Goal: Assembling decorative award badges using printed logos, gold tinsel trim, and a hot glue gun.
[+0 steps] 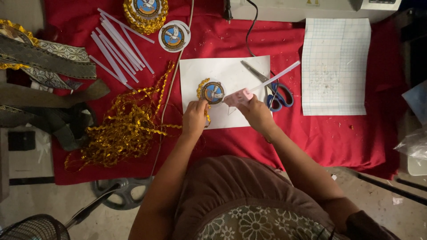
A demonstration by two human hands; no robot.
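Observation:
A round badge [213, 92] with a bird picture lies on a white sheet of paper [231, 71]. Gold ruffled ribbon [201, 87] curls round its left edge. My left hand [195, 116] presses the ribbon against the badge's lower left side. My right hand [255, 112] grips a pink glue gun [238, 97] with a white glue stick [278, 76] poking out of its back. The gun's tip points at the badge.
Blue-handled scissors [275, 91] lie right of the gun. A heap of gold ribbon [124, 129], spare glue sticks [118, 46], finished badges [174, 35], woven bands [44, 58], gridded paper [336, 66] and a black cable [250, 31] sit on the red cloth [347, 133].

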